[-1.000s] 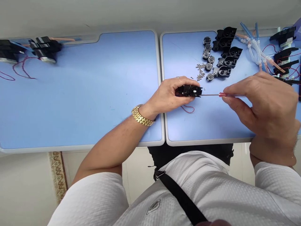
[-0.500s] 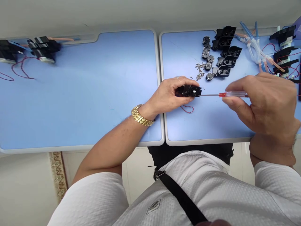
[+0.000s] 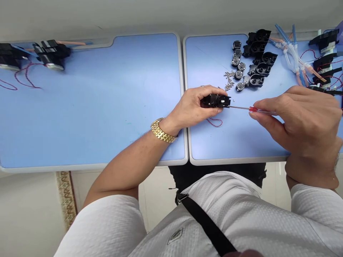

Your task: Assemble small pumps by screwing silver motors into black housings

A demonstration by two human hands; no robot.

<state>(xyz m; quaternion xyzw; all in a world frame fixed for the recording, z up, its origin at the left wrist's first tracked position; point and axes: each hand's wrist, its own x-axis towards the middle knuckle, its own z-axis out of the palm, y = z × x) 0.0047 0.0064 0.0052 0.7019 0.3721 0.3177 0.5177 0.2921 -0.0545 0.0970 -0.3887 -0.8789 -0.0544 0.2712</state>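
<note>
My left hand point(image 3: 197, 105) is closed around a small black motor assembly point(image 3: 217, 101) with a white shaft tip facing up. A red twisted wire loop point(image 3: 215, 122) trails from beneath it onto the table. In my right hand point(image 3: 302, 117) is a screwdriver point(image 3: 252, 109) with a clear handle and red collar, pinched between thumb and fingers. Its thin shaft points left and meets the right end of the black assembly; the exact contact at the tip is too small to make out. Just beyond lies a pile of small screws point(image 3: 229, 80).
Behind the screws stand several round metal-rimmed parts point(image 3: 238, 74) and several black housings point(image 3: 255, 80). Clear and blue tubing point(image 3: 292, 59) lies at the back right, beside black assemblies with red wires point(image 3: 321, 64). More wired black units point(image 3: 50, 55) sit far left. A seam point(image 3: 184, 71) divides the tables.
My right hand has shifted its grip on the screwdriver handle, opening its fingers and closing them again. The screwdriver shaft now slants slightly. My left hand holds the assembly in nearly the same place.
</note>
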